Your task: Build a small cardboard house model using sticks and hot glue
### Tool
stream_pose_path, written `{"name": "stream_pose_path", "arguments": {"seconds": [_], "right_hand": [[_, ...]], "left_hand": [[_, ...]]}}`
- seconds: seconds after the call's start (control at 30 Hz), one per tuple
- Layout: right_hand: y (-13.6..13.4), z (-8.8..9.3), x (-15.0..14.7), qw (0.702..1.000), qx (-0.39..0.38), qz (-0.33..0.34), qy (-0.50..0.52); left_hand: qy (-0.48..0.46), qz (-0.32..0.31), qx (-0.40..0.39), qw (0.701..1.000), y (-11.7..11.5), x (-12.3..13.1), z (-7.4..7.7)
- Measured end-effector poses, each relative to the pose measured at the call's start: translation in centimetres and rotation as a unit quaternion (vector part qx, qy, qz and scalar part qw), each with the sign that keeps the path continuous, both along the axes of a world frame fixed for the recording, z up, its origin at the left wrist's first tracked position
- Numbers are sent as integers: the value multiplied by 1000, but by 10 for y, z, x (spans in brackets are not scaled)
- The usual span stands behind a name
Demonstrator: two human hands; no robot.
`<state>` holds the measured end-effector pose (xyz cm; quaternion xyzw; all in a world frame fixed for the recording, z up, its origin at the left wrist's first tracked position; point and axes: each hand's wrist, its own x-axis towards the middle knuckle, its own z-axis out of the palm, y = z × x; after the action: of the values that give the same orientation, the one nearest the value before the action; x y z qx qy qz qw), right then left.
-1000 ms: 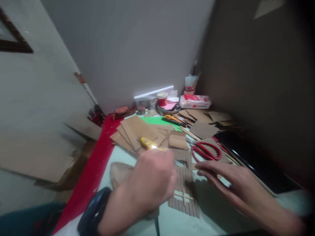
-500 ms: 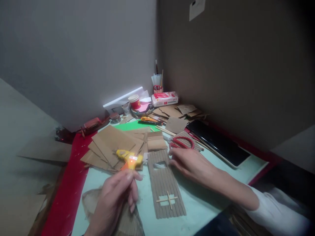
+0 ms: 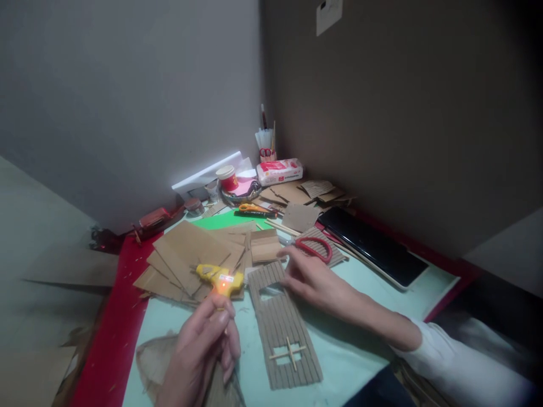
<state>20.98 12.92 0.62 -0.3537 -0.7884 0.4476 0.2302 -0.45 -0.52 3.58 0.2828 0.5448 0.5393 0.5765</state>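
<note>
In the head view, a corrugated cardboard strip (image 3: 282,316) lies on the table. It has two cut-out windows; the nearer has thin crossed wooden sticks (image 3: 290,353) over it. My right hand (image 3: 316,280) grips the strip's far right edge by the upper window, its forefinger stretched forward. Red-handled scissors (image 3: 314,246) lie just beyond that hand. My left hand (image 3: 207,342) is closed in a pinch; a tiny pale bit shows at the fingertips, too small to name. Right beyond them lies a yellow and orange glue gun (image 3: 220,280), its handle partly hidden by the fingers.
Flat cardboard pieces (image 3: 190,249) are piled at the left, and more cardboard (image 3: 288,192) lies behind. A black tablet-like device (image 3: 373,246) rests at the right. Farther back stand a red paper cup (image 3: 228,180), a tissue pack (image 3: 280,171) and a pen holder (image 3: 266,148).
The strip's far end has shifted and turned slightly left, with my right hand now on its edge. My left hand has dropped slightly nearer. The whole view has shifted a little.
</note>
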Motion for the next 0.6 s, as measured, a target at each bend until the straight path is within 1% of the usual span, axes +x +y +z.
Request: {"name": "stream_pose_path", "arguments": {"seconds": [0.1,0.17,0.27,0.43,0.6], "right_hand": [[2,3,2,991,-92,6,97],[3,7,3,977,-150,14,153],[1,14,2,955,-208,26,212],[-6,24,-2,928,-262,44,262],[-4,37,-10,920,-269,56,281]], "left_hand": [[-29,10,1,1000,2,0,-1],[-42,15,-1,999,3,0,-1],[-58,22,4,998,6,0,1],[-70,44,2,997,10,-2,6],[-63,77,-17,995,15,-3,11]]}}
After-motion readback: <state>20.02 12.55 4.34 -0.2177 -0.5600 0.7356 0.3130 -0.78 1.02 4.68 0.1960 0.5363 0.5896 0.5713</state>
